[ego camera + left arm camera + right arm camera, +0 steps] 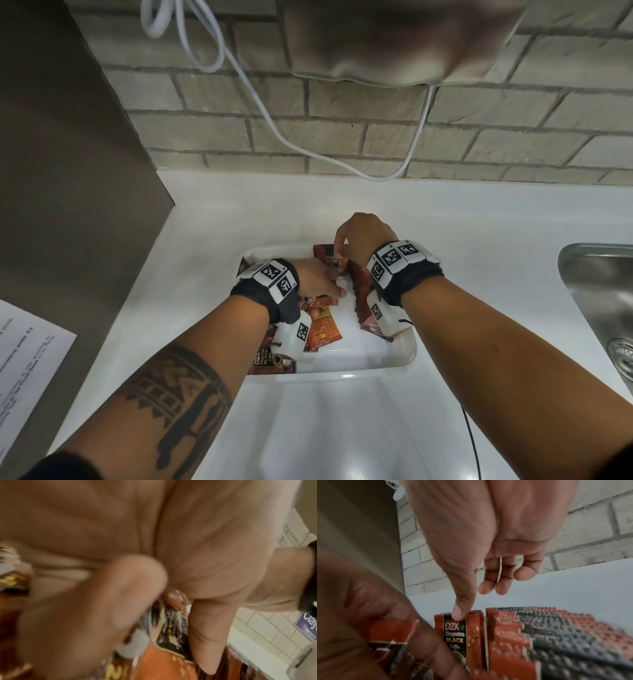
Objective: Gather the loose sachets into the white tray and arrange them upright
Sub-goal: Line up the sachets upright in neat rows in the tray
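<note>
The white tray (pixel 346 374) sits on the white counter, with both hands inside it. A row of red and brown sachets (pixel 362 291) stands upright along its right side, and the same row (pixel 530 628) fills the right wrist view. My right hand (pixel 342 247) pinches the top edge of an upright D2X sachet (pixel 456 632) at the row's far end, thumb in front. My left hand (pixel 330 286) is curled round another red sachet (pixel 392 631) just left of it. Several loose sachets (pixel 323 331) lie flat in the tray under my left wrist.
A steel sink (pixel 599 291) opens at the right of the counter. A white cable (pixel 274 130) hangs down the brick wall behind. A brown panel (pixel 68 171) and a printed sheet (pixel 27 346) stand at the left. A thin black cord (pixel 474 445) runs along the counter's near side.
</note>
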`<state>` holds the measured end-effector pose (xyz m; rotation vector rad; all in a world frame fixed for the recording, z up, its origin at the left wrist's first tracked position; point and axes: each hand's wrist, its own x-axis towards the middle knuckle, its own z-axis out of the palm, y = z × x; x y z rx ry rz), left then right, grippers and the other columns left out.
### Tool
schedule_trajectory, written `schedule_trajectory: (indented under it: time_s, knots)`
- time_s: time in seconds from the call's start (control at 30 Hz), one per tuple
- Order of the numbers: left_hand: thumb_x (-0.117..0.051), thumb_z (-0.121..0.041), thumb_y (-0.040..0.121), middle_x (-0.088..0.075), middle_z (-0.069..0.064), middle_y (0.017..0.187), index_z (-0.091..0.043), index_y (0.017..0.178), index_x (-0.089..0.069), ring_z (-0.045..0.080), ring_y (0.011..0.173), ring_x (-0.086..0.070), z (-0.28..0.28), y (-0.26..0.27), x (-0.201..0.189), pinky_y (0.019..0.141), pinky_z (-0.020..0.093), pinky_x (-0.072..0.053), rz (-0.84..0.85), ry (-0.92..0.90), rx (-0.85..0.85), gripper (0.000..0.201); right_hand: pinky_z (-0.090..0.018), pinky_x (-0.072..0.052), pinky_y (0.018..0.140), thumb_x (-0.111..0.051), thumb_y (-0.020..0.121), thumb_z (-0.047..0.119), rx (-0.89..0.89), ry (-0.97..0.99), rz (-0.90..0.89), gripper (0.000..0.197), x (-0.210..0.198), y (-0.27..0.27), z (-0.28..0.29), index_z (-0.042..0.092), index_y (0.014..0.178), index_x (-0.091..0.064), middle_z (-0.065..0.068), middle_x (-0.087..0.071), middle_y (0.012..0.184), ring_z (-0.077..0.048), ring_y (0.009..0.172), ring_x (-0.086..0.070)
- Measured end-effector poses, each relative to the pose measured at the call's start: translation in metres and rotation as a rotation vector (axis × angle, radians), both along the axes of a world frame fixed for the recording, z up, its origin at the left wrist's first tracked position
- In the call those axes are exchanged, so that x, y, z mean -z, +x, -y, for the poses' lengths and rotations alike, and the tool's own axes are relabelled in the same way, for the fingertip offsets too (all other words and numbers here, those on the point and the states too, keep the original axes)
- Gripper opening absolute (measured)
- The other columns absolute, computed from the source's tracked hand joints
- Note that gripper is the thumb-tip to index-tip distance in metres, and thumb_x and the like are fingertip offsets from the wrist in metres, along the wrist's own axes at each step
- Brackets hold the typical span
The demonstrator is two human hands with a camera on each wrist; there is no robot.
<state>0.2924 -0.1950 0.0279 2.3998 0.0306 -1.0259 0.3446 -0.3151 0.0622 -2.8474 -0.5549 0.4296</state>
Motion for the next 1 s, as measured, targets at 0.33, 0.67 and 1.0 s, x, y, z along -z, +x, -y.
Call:
schedule_trajectory:
  time_s: [0.33, 0.67, 1.0]
  knots:
    - [-0.059, -0.045, 0.097, -0.064, 0.02, 0.124, -0.024, 0.151, -0.039, 0.03, 0.088, -0.065, 0.0, 0.002, 0.006, 0.066, 0.03, -0.05, -0.055, -0.054, -0.05, 0.061, -0.031, -0.054, 0.081, -0.065, 0.082, 0.013, -0.012, 0.029, -0.015, 0.022, 0.004, 0.003, 0.003, 0.032, 0.072, -0.07, 0.013, -0.063, 0.083, -0.014, 0.088, -0.062]
    - [-0.065, -0.005, 0.094, -0.069, 0.018, 0.112, -0.001, 0.135, -0.051, 0.024, 0.076, -0.072, -0.02, -0.01, -0.005, 0.056, 0.028, -0.06, -0.146, -0.52, -0.372, 0.044, -0.016, -0.043, 0.065, -0.065, 0.089, 0.025, 0.042, 0.28, -0.053, 0.012, -0.016, 0.002, 0.025, 0.025, 0.083, -0.075, 0.012, -0.07, 0.087, -0.007, 0.083, -0.062]
    - [-0.069, -0.006, 0.089, -0.074, 0.015, 0.11, 0.001, 0.118, -0.064, 0.024, 0.104, -0.072, -0.024, -0.029, -0.025, 0.077, 0.029, -0.061, 0.092, -0.944, -0.497, 0.03, -0.016, -0.047, 0.067, -0.075, 0.088, 0.025, 0.052, 0.556, -0.172, 0.015, -0.041, -0.014, 0.042, 0.011, 0.093, -0.075, 0.003, -0.071, 0.073, -0.006, 0.066, -0.064]
